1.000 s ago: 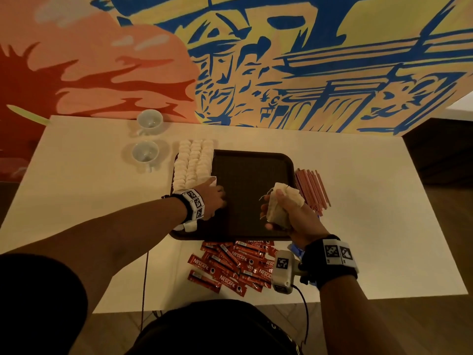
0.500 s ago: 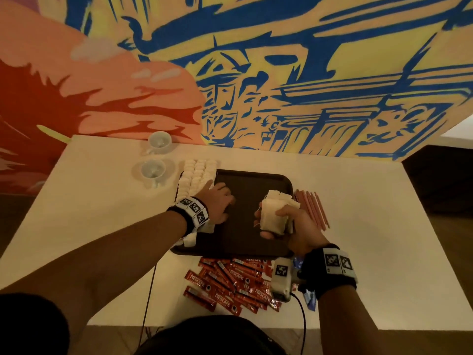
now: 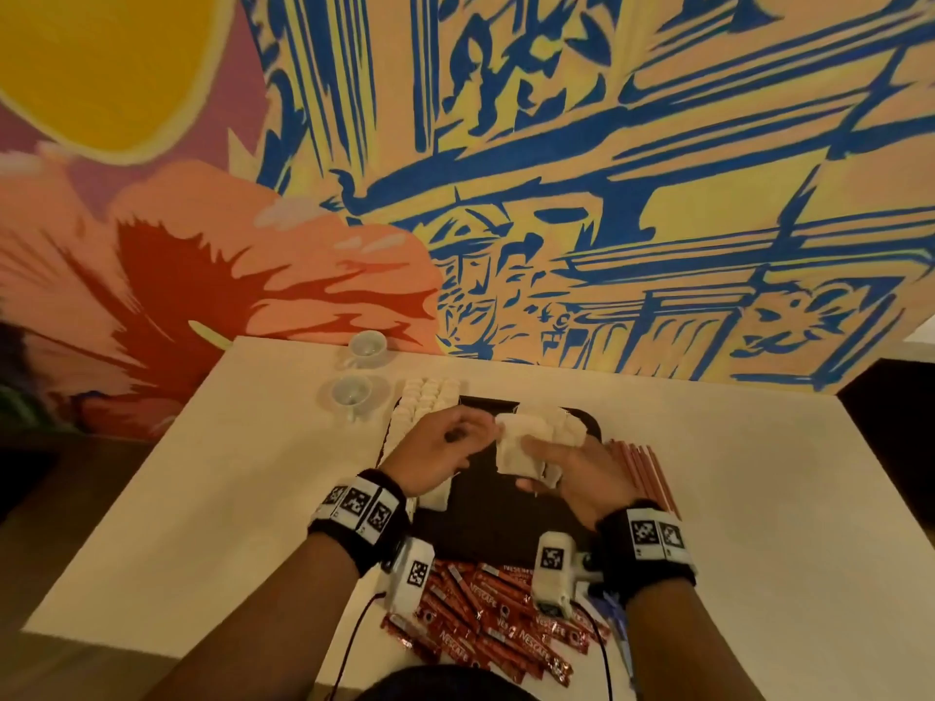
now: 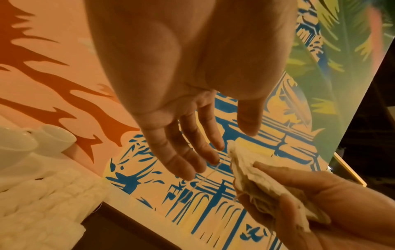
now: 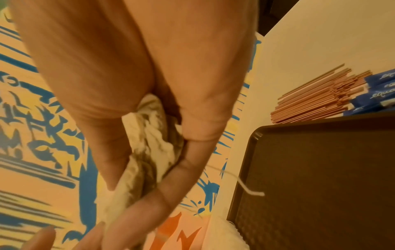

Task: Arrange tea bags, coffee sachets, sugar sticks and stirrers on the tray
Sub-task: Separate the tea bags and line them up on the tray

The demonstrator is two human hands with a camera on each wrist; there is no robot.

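Observation:
My right hand [image 3: 531, 462] grips a bundle of white tea bags [image 3: 536, 427] above the dark brown tray [image 3: 506, 523]. In the right wrist view the thumb and fingers [image 5: 171, 177] clamp the tea bags [image 5: 153, 147], and a string dangles over the tray [image 5: 320, 169]. My left hand [image 3: 470, 432] hovers just left of the bundle. Its fingers [image 4: 188, 152] are straight, and a thin string runs from the tea bags [image 4: 252, 175] past their tips. Rows of white tea bags [image 3: 430, 397] lie along the tray's left side.
Red coffee sachets [image 3: 485, 619] lie heaped in front of the tray. Pink stirrers [image 3: 642, 468] lie to its right, with blue sugar sticks [image 5: 378, 91] beside them. Two white cups [image 3: 367, 346] [image 3: 351, 394] stand at the back left, near the mural wall.
My left hand has lifted off the tray's left side and moved right to the bundle. My right hand has carried the bundle further back over the tray. The head camera has tilted up.

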